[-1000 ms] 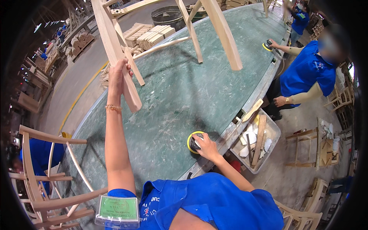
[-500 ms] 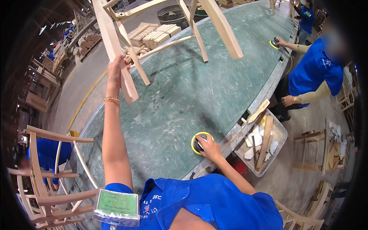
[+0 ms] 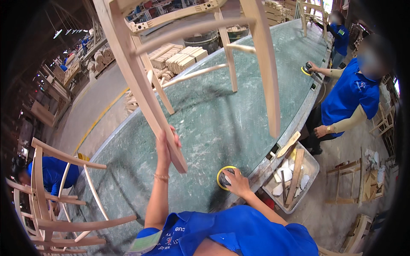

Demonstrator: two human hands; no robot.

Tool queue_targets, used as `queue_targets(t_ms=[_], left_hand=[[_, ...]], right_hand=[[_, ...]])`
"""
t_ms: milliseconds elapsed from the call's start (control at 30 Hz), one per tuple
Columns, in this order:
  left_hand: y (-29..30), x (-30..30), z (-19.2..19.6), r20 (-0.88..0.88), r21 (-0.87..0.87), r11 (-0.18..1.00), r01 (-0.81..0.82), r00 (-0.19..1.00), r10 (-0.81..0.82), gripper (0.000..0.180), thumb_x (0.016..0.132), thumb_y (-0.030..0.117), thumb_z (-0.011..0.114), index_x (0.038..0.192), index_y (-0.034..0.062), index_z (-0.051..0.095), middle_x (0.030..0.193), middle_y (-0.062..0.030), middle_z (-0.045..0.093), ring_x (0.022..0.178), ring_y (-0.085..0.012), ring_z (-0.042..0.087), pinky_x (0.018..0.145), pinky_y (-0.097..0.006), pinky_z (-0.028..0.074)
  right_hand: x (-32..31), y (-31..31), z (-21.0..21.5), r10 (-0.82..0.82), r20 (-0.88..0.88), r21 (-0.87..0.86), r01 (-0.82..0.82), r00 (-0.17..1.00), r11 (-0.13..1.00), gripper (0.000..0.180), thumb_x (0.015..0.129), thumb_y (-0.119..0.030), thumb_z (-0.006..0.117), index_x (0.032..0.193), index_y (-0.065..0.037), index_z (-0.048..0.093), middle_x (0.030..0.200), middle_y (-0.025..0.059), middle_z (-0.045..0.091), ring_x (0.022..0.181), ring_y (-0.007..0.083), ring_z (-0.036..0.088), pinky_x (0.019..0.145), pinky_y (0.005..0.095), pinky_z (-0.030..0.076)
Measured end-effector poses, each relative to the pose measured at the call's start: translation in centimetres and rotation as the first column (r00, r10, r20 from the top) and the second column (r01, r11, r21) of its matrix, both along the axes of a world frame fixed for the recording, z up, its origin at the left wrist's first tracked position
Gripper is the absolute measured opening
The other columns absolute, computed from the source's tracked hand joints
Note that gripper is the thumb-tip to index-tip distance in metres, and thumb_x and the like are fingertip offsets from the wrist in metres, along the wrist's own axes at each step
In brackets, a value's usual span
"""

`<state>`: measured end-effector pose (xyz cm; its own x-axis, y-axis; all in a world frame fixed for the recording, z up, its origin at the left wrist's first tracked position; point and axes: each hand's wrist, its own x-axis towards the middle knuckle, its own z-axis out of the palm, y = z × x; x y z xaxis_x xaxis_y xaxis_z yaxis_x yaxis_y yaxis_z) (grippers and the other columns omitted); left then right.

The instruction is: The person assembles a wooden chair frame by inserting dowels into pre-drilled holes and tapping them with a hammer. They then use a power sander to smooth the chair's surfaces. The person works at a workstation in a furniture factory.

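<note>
A pale wooden chair frame (image 3: 141, 85) stands tilted over the green worktable (image 3: 205, 132), its thick near legs reaching toward me. My left hand (image 3: 167, 147) is closed around one of these legs close to its lower end. Near the table's right edge, my right hand (image 3: 237, 182) grips a round sander (image 3: 225, 177) with a yellow rim and dark body. The sander rests on the tabletop, apart from the chair. My fingers cover part of its top.
A grey bin (image 3: 294, 179) of wood and white scraps stands beside the table's right edge. A co-worker (image 3: 348, 94) there holds another sander (image 3: 306, 68). Another chair frame (image 3: 47, 192) is at the left, near a bending person (image 3: 53, 173). Stacked wood strips (image 3: 181, 59) lie beyond.
The chair frame has come closer, its near legs lower and further right. My left hand has moved nearer and right with the leg. The right hand and sander have shifted slightly toward me.
</note>
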<state>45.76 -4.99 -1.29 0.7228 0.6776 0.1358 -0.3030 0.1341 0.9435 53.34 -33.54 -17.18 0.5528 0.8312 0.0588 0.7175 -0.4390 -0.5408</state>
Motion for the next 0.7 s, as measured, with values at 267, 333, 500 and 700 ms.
queue_targets(t_ms=[267,333,500,700], left_hand=[[-6.6,-0.4,-8.5,0.047,-0.007,0.999,-0.032,0.998,0.032,0.073,0.082,0.073,0.053,0.091,0.0,0.055,0.064,-0.0052,0.055,0.057,-0.0137,0.055,0.051,-0.026,0.044],[-7.8,1.5,-9.3,0.028,0.019,1.0,-0.025,0.999,0.025,0.074,0.08,0.074,0.054,0.089,-0.0002,0.056,0.065,-0.0049,0.055,0.057,-0.0132,0.055,0.051,-0.026,0.044],[-7.5,11.0,-12.2,0.01,0.083,0.996,-0.027,1.0,0.026,0.067,0.086,0.066,0.054,0.088,-0.0011,0.058,0.069,-0.0034,0.057,0.06,-0.0131,0.056,0.053,-0.028,0.045],[-4.8,20.3,-12.8,-0.251,0.349,0.936,0.04,0.967,0.052,0.04,0.096,0.041,0.054,0.108,0.0031,0.056,0.077,-0.0034,0.056,0.07,-0.0136,0.054,0.065,-0.03,0.046]], right_hand=[[0.0,-0.1,0.9,-0.003,0.041,0.082,-0.001,0.999,0.997,0.072,0.066,-0.018,0.078,0.131,-0.026,0.049,0.118,0.0163,0.047,0.083,0.0377,0.065,0.068,0.0439,0.055],[0.0,-0.4,0.6,-0.027,0.043,0.058,0.024,0.999,0.998,0.071,0.066,-0.019,0.078,0.131,-0.026,0.05,0.118,0.0163,0.047,0.083,0.0377,0.065,0.068,0.0434,0.055],[-0.4,-0.6,-0.2,-0.133,-0.052,0.007,0.134,0.99,0.991,0.071,0.067,-0.021,0.075,0.132,-0.03,0.049,0.122,0.0169,0.046,0.092,0.0409,0.062,0.073,0.0495,0.054],[0.2,0.3,-0.8,-0.067,-0.024,-0.003,0.067,0.997,0.998,0.072,0.068,-0.02,0.076,0.133,-0.032,0.047,0.121,0.0167,0.048,0.095,0.0373,0.062,0.071,0.0461,0.055]])
